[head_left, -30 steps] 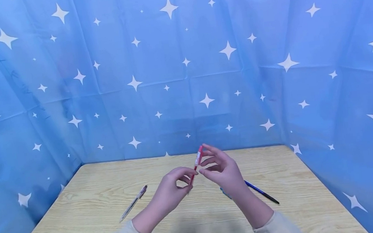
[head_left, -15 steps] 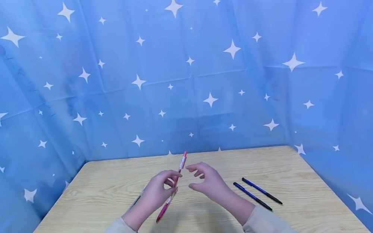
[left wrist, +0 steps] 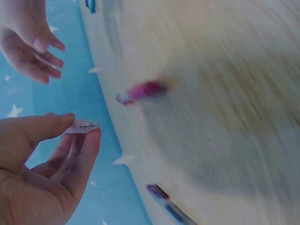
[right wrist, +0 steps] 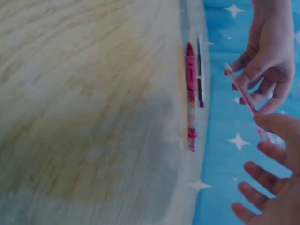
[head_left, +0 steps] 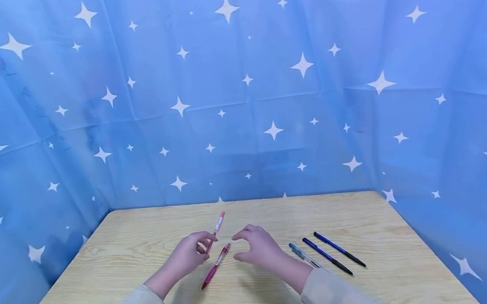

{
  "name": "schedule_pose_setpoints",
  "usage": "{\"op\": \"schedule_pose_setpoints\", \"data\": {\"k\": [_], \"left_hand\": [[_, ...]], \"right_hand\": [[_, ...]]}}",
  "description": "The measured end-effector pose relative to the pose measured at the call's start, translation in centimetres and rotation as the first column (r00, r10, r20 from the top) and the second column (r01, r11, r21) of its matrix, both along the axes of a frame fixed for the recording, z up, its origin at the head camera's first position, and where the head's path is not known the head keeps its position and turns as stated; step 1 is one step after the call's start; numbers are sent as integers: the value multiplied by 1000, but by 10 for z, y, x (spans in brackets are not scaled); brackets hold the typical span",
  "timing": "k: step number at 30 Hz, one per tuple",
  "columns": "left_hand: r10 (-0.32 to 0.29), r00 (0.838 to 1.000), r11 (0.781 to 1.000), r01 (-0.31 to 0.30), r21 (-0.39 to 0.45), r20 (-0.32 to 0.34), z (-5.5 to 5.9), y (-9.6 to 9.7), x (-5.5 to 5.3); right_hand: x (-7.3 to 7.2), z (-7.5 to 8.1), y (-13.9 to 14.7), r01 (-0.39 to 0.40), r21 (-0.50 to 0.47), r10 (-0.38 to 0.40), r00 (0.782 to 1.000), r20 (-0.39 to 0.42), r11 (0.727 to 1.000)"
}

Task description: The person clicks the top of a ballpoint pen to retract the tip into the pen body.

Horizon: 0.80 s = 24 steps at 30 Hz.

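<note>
My left hand (head_left: pixel 187 255) pinches a slim red pen (head_left: pixel 219 222) between thumb and fingers, its pink end pointing up and away. The left wrist view shows the pen's clear tip (left wrist: pixel 84 126) end-on between the fingertips. On the table just right of that hand lies a pink pen (head_left: pixel 216 267) with a darker pink grip. My right hand (head_left: pixel 259 251) is held over the table beside it, fingers spread in a loose curve with nothing between them. In the right wrist view the right hand (right wrist: pixel 276 173) appears close to the held pen (right wrist: pixel 241 89).
Right of my right forearm lie a teal pen (head_left: pixel 299 252), partly covered by the arm, and two blue-and-black pens (head_left: pixel 327 256). A clear pen with a dark end (left wrist: pixel 171 204) lies at the left, hidden in the head view. A blue starry curtain (head_left: pixel 238 98) encloses the table (head_left: pixel 145 230).
The right fingers were around the red pen's upper end and have come away from it. My left hand has carried that pen leftward. The pink and teal pens on the table show more fully.
</note>
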<state>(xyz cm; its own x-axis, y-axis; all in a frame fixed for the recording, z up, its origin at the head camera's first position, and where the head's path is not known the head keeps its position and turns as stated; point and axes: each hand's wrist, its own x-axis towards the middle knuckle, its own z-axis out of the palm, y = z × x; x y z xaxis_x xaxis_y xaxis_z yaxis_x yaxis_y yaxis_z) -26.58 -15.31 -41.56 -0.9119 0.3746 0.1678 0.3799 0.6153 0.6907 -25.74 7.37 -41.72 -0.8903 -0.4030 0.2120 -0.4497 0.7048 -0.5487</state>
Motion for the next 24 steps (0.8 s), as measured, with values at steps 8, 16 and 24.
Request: {"op": "schedule_pose_setpoints", "data": {"k": [8, 16, 24], "left_hand": [[6, 998, 1000, -6, 10, 64, -13, -21, -6], [-3, 996, 997, 10, -77, 90, -23, -37, -8], [22, 999, 980, -15, -196, 33, -31, -44, -8]], "right_hand": [[0, -10, -15, -27, 123, 29, 1000, -10, 992], [1, -15, -21, -77, 148, 81, 997, -20, 986], [4, -15, -24, -105, 147, 110, 994, -27, 984]]}}
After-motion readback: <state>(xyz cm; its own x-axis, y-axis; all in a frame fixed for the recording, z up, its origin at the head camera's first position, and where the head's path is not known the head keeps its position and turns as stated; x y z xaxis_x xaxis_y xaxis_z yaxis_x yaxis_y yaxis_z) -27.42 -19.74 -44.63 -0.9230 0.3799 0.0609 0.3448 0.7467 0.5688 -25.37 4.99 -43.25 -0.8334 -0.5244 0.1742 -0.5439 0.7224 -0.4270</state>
